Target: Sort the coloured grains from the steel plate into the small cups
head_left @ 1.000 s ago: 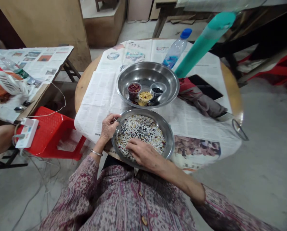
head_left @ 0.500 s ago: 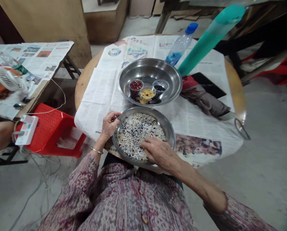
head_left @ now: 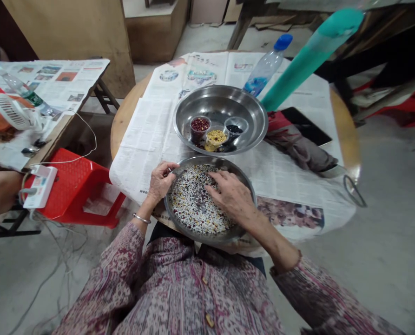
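Note:
A shallow metal basin (head_left: 252, 190) near my body holds mixed grains and beans (head_left: 200, 218), mostly white with yellow, dark red and black ones. My left hand (head_left: 161, 181) grips its left rim between thumb and fingers. In the right part of the basin, my right hand (head_left: 230, 193) rests over the grains with thumb and fingers apart. Just beyond stands a larger metal basin (head_left: 221, 93). Three clear cups sit in it: a cup of red beans (head_left: 199, 126), a cup of yellow grains (head_left: 216, 138) and a cup of black beans (head_left: 235, 128).
Newspaper (head_left: 141, 130) covers the round table. Behind the larger basin are a blue-capped bottle (head_left: 266, 65) and a tall green tube (head_left: 312, 60). An umbrella (head_left: 298, 144) and a dark phone-like slab (head_left: 310, 125) lie right. A red stool (head_left: 78, 186) with a power strip (head_left: 40, 187) stands left.
My right hand has moved away from my body across the grains, and its fingers have spread. My left hand stays on the rim. The whole view has shifted slightly.

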A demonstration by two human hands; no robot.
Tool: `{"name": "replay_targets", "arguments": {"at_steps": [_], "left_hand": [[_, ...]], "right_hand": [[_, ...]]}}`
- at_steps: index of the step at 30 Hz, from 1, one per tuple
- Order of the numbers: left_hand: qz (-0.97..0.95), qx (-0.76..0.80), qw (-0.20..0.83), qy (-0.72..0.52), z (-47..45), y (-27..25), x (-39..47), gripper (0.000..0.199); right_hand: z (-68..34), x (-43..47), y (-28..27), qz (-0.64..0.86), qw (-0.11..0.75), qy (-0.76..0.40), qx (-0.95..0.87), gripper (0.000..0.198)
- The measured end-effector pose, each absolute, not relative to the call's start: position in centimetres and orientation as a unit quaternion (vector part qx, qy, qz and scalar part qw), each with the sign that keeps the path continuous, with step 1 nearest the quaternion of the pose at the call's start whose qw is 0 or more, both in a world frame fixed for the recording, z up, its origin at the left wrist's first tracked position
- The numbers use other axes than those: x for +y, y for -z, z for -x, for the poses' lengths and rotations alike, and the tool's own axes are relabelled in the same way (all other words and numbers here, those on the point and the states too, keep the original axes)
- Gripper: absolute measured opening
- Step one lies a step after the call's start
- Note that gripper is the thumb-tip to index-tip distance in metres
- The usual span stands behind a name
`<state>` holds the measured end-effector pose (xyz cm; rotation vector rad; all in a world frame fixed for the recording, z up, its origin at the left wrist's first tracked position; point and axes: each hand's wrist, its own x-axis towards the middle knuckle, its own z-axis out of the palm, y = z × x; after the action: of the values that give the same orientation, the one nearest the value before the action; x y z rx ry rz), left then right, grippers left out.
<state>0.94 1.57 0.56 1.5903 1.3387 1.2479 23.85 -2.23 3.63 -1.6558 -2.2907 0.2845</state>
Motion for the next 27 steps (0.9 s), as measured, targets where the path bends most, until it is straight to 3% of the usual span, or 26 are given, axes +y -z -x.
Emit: {"name": "replay_targets", "arguments": {"at_steps": [3,6,14,17,22,27], "left_hand": [[-0.612,0.515,0.357,-0.483,-0.9,-0.5,1.6,0.032],[-0.613,0.517,0.356,-0.48,-0.9,-0.4,1.6,0.032],[-0.616,0.522,0.354,-0.472,-0.8,-0.5,1.6,0.029],[-0.614,0.518,0.357,-0.477,-0.8,-0.4,1.7,0.029],[-0.607,0.517,0.359,-0.484,-0.9,-0.1,1.8,0.027],[-0.602,0.515,0.358,-0.494,-1.1,0.0,1.9,0.027]], "right_hand": [[-22.6,-2.1,-3.3,0.591,0.126,-0.104,-0.79,0.044],[-20.7,-1.4,-3.0,0.579,0.124,-0.143,-0.793,0.033],[-18.7,1.1,-3.0,0.505,0.229,-0.32,-0.768,0.019],[-18.2,1.8,-3.3,0.45,0.233,-0.26,-0.822,0.025],[-19.0,3.2,-3.6,0.429,0.137,-0.12,-0.885,0.023],[-22.7,2.5,-3.2,0.52,0.104,-0.141,-0.836,0.027]]}}
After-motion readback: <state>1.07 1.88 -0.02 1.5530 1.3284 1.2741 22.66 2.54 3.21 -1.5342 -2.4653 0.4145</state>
